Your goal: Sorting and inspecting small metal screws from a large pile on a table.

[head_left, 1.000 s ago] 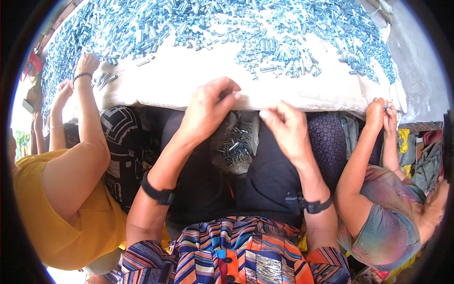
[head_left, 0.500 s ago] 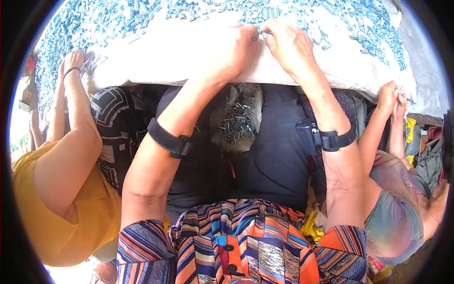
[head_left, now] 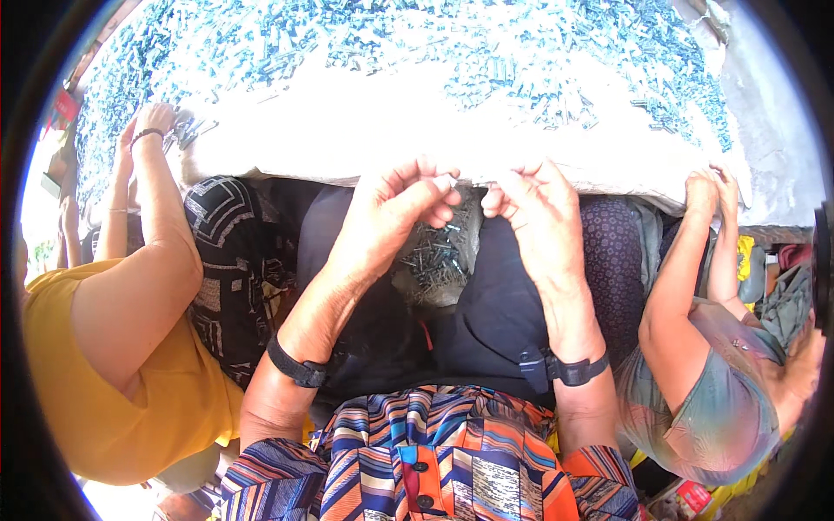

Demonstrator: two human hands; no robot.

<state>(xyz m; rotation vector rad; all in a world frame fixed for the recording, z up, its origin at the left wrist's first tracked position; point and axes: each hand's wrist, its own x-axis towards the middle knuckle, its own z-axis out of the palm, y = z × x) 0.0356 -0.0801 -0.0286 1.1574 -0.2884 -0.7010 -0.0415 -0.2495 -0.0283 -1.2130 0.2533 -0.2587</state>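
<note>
Hands back off pile, can't tell if pinching; pcs. below point all ways.

The bare left hand and bare right hand are raised side by side, near each other, a narrow gap between their facing fingers. On the left, the thumb reaches toward the index fingertip, and the other fingers curl just below it. The right fingers bend inward toward the left ones; whether either grip pinches anything is too small to tell. Below the fingers, both wrists are fairly straight. The left forearm slants up and inward; the right forearm rises more steeply, the elbows well apart.
</note>
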